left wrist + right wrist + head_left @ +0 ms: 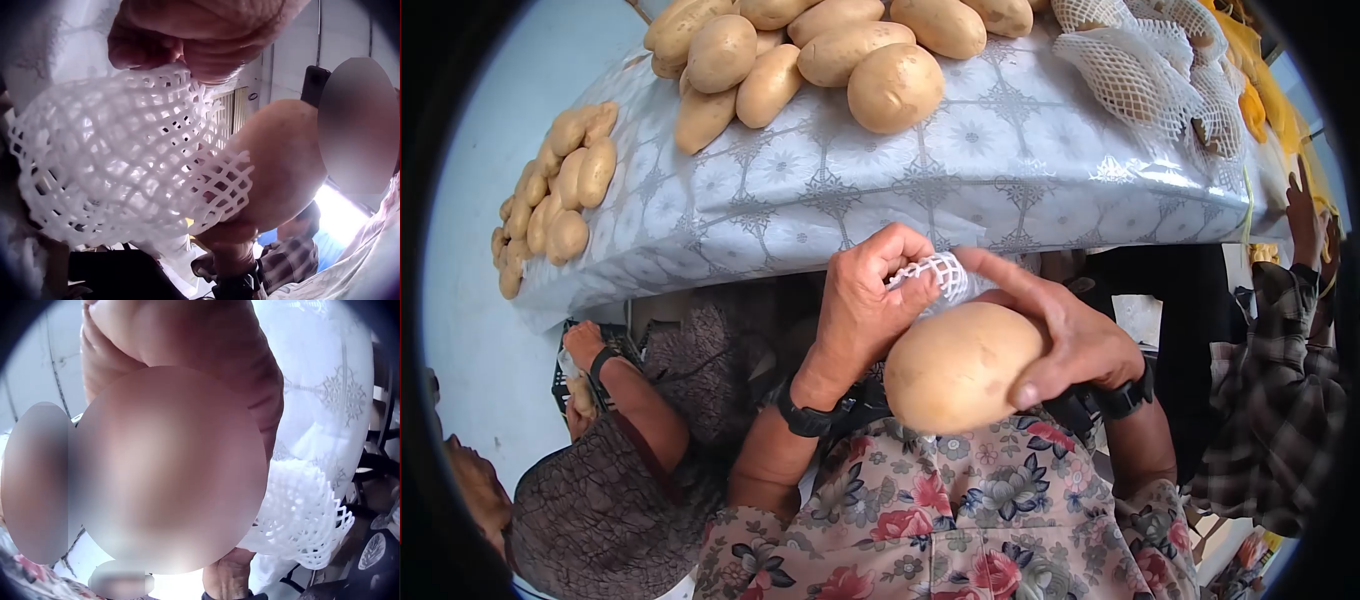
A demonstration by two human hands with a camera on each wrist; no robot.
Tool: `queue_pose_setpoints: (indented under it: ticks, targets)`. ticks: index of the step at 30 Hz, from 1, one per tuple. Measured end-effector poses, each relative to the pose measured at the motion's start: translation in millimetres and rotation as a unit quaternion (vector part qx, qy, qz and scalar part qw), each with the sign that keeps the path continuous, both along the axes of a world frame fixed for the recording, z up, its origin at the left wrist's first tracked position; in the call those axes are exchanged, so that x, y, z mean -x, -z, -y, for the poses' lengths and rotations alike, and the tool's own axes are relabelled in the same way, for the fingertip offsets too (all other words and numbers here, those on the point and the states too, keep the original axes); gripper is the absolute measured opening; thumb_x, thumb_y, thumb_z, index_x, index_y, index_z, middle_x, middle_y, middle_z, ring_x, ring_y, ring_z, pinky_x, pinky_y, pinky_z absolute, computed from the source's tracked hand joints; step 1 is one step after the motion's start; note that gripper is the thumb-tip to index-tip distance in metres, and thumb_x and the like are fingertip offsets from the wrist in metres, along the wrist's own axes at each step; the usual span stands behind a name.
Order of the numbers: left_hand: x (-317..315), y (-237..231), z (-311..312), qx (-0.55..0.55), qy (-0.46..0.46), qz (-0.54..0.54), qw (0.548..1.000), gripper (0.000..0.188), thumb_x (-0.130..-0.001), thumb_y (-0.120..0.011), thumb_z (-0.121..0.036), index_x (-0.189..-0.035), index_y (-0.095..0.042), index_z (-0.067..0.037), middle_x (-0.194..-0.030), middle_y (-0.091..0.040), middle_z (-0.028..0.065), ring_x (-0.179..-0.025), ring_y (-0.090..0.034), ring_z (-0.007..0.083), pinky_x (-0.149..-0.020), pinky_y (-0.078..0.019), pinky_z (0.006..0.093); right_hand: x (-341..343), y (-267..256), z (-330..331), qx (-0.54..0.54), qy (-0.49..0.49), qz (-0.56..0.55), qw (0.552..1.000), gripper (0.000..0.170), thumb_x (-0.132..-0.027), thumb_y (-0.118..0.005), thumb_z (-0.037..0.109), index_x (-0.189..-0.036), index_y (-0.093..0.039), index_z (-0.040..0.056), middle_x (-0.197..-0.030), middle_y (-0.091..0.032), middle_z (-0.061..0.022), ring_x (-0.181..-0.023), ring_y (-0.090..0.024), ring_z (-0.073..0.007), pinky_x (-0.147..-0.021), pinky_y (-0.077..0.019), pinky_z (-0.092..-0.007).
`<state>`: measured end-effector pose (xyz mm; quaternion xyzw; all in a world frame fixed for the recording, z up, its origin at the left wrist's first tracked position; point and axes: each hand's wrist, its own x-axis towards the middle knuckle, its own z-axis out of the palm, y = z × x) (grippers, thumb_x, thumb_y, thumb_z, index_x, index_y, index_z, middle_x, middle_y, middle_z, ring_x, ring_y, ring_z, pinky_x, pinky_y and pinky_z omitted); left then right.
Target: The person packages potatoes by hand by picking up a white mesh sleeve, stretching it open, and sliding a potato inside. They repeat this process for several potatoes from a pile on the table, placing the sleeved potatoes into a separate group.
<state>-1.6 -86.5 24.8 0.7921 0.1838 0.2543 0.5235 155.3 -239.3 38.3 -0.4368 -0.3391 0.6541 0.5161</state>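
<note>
In the head view my left hand (868, 290) pinches a white foam net sleeve (945, 275) between thumb and curled fingers. My right hand (1085, 335) holds a large pale potato (965, 370) from its right side, thumb on the near face, while its index finger reaches to the sleeve. The potato is outside the sleeve, just below it. Seen from the left wrist, the net (119, 156) hangs spread wide under my left fingers, and its edge overlaps the potato (281, 162). From the right wrist, a blur covers most of the potato; the net (300, 512) shows beside it.
A table with a silver-patterned cloth (880, 200) stands ahead. It carries a potato pile (830, 50), smaller potatoes (560, 190) at left and foam nets (1140, 70) at right. People sit close on both sides; the left one's hand (583, 345) is over a dark crate.
</note>
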Motion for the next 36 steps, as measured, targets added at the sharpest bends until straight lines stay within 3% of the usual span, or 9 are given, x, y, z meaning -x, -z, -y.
queue_pose_setpoints:
  ticks: [5,8,9,12,16,18,22,32,36]
  targets:
    - [10,-14,-5,0.005,-0.016,-0.151,0.988,0.017,-0.075,-0.068,0.002,-0.086,-0.055,-0.002,-0.071,-0.062,0.008,-0.065,-0.061,0.016,-0.059,-0.0469,0.029,-9,10,-1,0.003,0.045,0.049,0.998,0.087,-0.059,-0.084,0.022,-0.131,-0.045,-0.0053,-0.114,-0.059,-0.0084,-0.103,-0.055,-0.0146,-0.093,-0.0425,-0.0272]
    - [18,0,-10,-0.283,-0.013,-0.112,0.953,0.025,-0.066,-0.068,0.006,-0.085,-0.054,-0.004,-0.075,-0.059,0.0091,-0.073,-0.061,0.0247,-0.062,-0.0474,0.035,-17,12,8,0.005,0.102,0.098,0.99,0.086,-0.058,-0.084,0.021,-0.13,-0.045,-0.0064,-0.115,-0.059,-0.0101,-0.105,-0.055,-0.0157,-0.094,-0.0425,-0.0287]
    - [20,7,-9,-0.289,-0.023,-0.121,0.949,0.029,-0.062,-0.065,0.008,-0.086,-0.054,-0.005,-0.079,-0.058,0.0106,-0.081,-0.058,0.031,-0.065,-0.0467,0.0395,-18,12,10,0.003,0.123,0.129,0.984,0.086,-0.059,-0.083,0.021,-0.13,-0.045,-0.0066,-0.115,-0.059,-0.0104,-0.105,-0.056,-0.016,-0.094,-0.0425,-0.0292]
    - [25,22,-11,-0.271,-0.064,-0.105,0.955,0.025,-0.065,-0.061,0.011,-0.086,-0.055,-0.002,-0.075,-0.056,0.0094,-0.063,-0.056,0.0214,-0.058,-0.0458,0.0294,-8,6,8,0.001,0.169,0.231,0.958,0.086,-0.058,-0.082,0.019,-0.129,-0.043,-0.008,-0.114,-0.059,-0.0134,-0.106,-0.056,-0.0169,-0.094,-0.0428,-0.0299]
    - [27,24,8,0.032,-0.085,-0.043,0.995,0.022,-0.068,-0.061,0.008,-0.086,-0.055,-0.002,-0.083,-0.058,0.0122,-0.069,-0.06,0.0279,-0.062,-0.0485,0.0312,4,25,3,-0.033,0.202,0.387,0.899,0.087,-0.056,-0.081,0.014,-0.13,-0.041,-0.0086,-0.114,-0.058,-0.0138,-0.106,-0.055,-0.0164,-0.094,-0.043,-0.0286]
    - [18,18,16,-0.13,-0.037,0.024,0.99,0.023,-0.067,-0.059,0.009,-0.086,-0.054,-0.003,-0.082,-0.058,0.0118,-0.073,-0.06,0.0283,-0.064,-0.0494,0.034,8,28,1,-0.015,0.217,0.445,0.869,0.087,-0.056,-0.081,0.014,-0.13,-0.041,-0.0086,-0.115,-0.057,-0.0142,-0.106,-0.055,-0.016,-0.094,-0.0432,-0.0286]
    - [18,36,15,-0.261,-0.034,0.019,0.965,0.03,-0.064,-0.054,0.012,-0.089,-0.052,-0.004,-0.089,-0.057,0.0111,-0.078,-0.059,0.0319,-0.065,-0.0489,0.039,13,26,4,-0.026,0.316,0.241,0.917,0.089,-0.058,-0.082,0.017,-0.132,-0.039,-0.0076,-0.118,-0.056,-0.0183,-0.108,-0.057,-0.0207,-0.094,-0.0452,-0.0312]
    - [-3,18,38,-0.295,0.039,0.117,0.947,0.024,-0.065,-0.062,0.006,-0.085,-0.056,-0.006,-0.086,-0.056,0.0077,-0.077,-0.058,0.0268,-0.067,-0.0503,0.037,16,35,-15,-0.106,0.432,0.289,0.848,0.087,-0.059,-0.082,0.012,-0.133,-0.039,-0.0027,-0.121,-0.054,-0.0126,-0.111,-0.053,-0.0171,-0.095,-0.0437,-0.0296]
    - [-9,28,31,-0.193,0.14,0.025,0.971,0.019,-0.069,-0.062,0.006,-0.085,-0.057,-0.003,-0.076,-0.057,0.0104,-0.07,-0.06,0.028,-0.065,-0.0509,0.0353,16,13,-28,-0.094,0.476,0.037,0.874,0.086,-0.059,-0.082,0.012,-0.134,-0.04,-0.0001,-0.12,-0.055,-0.0094,-0.11,-0.053,-0.0153,-0.095,-0.0426,-0.0278]
